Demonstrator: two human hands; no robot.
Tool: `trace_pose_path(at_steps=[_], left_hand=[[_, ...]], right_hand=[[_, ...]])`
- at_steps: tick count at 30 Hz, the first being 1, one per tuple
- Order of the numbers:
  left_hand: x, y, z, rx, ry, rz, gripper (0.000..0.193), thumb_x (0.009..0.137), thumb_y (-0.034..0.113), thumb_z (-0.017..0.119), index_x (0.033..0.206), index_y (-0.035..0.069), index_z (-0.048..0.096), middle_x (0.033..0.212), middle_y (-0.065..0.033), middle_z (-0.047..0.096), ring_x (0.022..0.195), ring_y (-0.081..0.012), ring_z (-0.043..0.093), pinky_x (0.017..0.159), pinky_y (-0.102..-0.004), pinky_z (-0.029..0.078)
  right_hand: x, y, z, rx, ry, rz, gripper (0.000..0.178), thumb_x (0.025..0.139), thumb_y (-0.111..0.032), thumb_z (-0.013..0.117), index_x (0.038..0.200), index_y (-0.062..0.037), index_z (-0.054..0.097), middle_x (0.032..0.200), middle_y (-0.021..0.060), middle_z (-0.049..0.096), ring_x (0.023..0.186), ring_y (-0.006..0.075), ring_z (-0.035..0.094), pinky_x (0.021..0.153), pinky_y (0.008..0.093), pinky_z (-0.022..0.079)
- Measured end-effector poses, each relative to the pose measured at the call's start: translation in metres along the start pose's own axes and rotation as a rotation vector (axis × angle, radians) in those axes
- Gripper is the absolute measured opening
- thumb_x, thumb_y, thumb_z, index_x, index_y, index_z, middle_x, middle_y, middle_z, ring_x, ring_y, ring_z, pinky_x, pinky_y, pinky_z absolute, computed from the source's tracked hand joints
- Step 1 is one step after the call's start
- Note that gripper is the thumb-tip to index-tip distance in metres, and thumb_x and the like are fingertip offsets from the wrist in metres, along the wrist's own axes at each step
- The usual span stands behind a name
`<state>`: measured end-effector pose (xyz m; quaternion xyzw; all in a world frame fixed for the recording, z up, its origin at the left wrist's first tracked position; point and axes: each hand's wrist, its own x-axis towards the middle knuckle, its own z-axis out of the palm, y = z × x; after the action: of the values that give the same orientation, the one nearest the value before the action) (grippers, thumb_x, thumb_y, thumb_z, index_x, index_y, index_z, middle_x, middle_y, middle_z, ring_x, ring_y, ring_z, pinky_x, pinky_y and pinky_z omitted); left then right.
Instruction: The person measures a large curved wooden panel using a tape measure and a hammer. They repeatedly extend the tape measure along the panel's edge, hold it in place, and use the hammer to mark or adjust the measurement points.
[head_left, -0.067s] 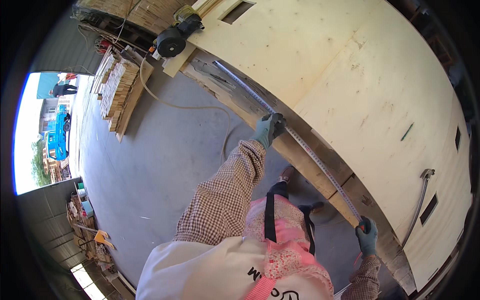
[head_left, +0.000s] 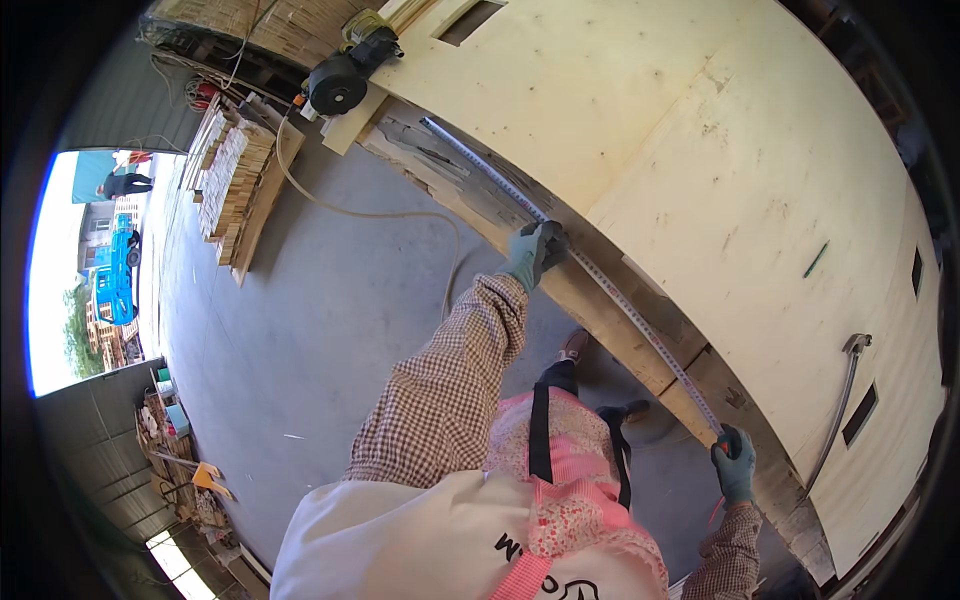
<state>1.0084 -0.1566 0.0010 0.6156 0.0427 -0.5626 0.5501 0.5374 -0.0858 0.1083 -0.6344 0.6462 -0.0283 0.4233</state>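
A tape measure [head_left: 632, 314] is drawn out along the near edge of a large pale plywood sheet [head_left: 640, 130], above a rough wooden ledge [head_left: 585, 302]. My left hand [head_left: 538, 252], in a grey-green glove, is closed around the blade partway along, and the blade's free end reaches beyond it toward the upper left. At the lower right my gloved right hand [head_left: 735, 464] grips the tape measure's case, of which only a bit of red shows between the fingers.
A hammer [head_left: 838, 410] and a dark green pen-like stick [head_left: 816, 260] lie on the plywood, which has several rectangular cutouts. A black coil nail gun [head_left: 345, 80] rests at its far left corner, its hose [head_left: 390, 214] trailing over the floor. Stacked wood strips [head_left: 235, 185] stand left.
Both hands and the tape keep nearly the same place. The left hand has shifted very slightly left; the view itself has moved a little.
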Motion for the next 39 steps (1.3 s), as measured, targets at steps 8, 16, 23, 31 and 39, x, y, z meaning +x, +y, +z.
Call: trace_pose_path(at_steps=[8,16,23,31,39], left_hand=[[0.034,0.034,-0.011,0.195,-0.022,0.03,0.016,0.085,0.015,0.053,0.093,0.002,0.059,0.081,-0.0108,0.062,0.065,-0.0223,0.062,0.059,-0.0328,0.055],[0.045,0.027,-0.015,0.278,-0.006,-0.01,0.02,0.086,0.017,0.056,0.097,0.0,0.058,0.076,-0.0097,0.059,0.057,-0.0208,0.059,0.051,-0.0332,0.053],[0.062,0.035,-0.016,0.436,-0.03,0.058,0.02,0.085,0.018,0.057,0.093,-0.001,0.06,0.075,-0.0111,0.062,0.054,-0.0223,0.059,0.05,-0.035,0.053],[0.06,0.038,-0.015,0.412,-0.025,0.048,0.024,0.081,0.024,0.064,0.09,0.002,0.06,0.075,-0.0102,0.063,0.056,-0.0202,0.06,0.047,-0.0299,0.052],[0.027,0.039,-0.036,0.751,-0.032,0.385,0.027,0.082,0.024,0.063,0.094,0.0,0.06,0.077,-0.0083,0.064,0.059,-0.0172,0.059,0.05,-0.024,0.047]], right_hand=[[0.061,0.016,0.034,-0.124,0.05,0.044,0.041,0.069,-0.021,0.061,0.107,-0.0073,0.058,0.098,0.0151,0.059,0.091,0.0308,0.057,0.08,0.0376,0.045],[0.066,0.01,0.023,-0.03,0.003,0.016,0.041,0.067,-0.013,0.061,0.106,-0.0014,0.058,0.097,0.0155,0.06,0.086,0.0263,0.06,0.078,0.0336,0.047],[0.066,0.016,0.035,-0.052,0.053,0.061,0.036,0.068,-0.015,0.061,0.1,0.0007,0.059,0.088,0.0154,0.059,0.075,0.0246,0.059,0.066,0.033,0.048],[0.075,0.031,0.029,-0.135,0.051,-0.019,0.045,0.073,-0.023,0.062,0.111,-0.0022,0.055,0.099,0.0176,0.061,0.089,0.0257,0.06,0.078,0.0331,0.047],[0.088,0.028,0.027,-0.035,-0.058,0.004,0.042,0.074,-0.021,0.06,0.113,-0.0062,0.054,0.096,0.0115,0.062,0.08,0.0182,0.062,0.073,0.0279,0.048]])
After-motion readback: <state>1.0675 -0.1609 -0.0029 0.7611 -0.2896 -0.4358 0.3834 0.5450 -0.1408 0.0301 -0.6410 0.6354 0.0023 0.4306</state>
